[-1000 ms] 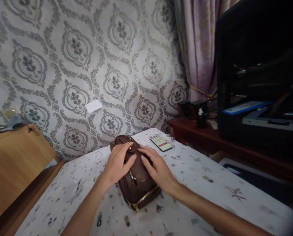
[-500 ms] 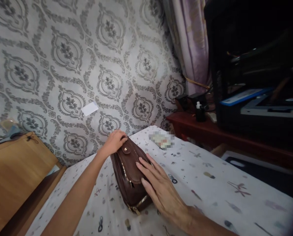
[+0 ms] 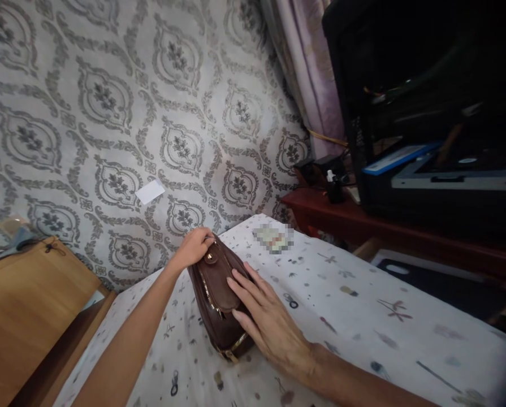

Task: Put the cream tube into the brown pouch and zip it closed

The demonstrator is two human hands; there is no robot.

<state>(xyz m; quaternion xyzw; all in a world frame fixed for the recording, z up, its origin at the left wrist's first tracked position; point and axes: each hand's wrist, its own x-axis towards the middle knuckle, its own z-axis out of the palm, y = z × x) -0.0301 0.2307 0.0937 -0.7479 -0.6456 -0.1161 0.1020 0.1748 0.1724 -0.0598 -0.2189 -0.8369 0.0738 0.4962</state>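
Note:
A brown leather bag (image 3: pixel 219 282) with gold zips and a snap-button flap lies on a white patterned sheet (image 3: pixel 320 294). My left hand (image 3: pixel 197 246) is closed on the bag's far end, its fingers curled over the top edge. Flat against the bag's right side and flap rests my right hand (image 3: pixel 269 316), fingers stretched out. The side zip beside the flap shows its teeth and a hanging pull; another zip pull is at the near bottom corner. Whatever is inside the bag is hidden.
A pixelated flat item (image 3: pixel 273 237) lies on the sheet beyond the bag. At left stands a wooden board (image 3: pixel 32 305). On the right, a dark red desk (image 3: pixel 320 217) carries a black computer case (image 3: pixel 354 141) and a small black bottle (image 3: pixel 333 189). Patterned wallpaper is behind.
The camera view has shifted slightly, so the whole scene sits a little further left. Both hands keep nearly the same places on the bag.

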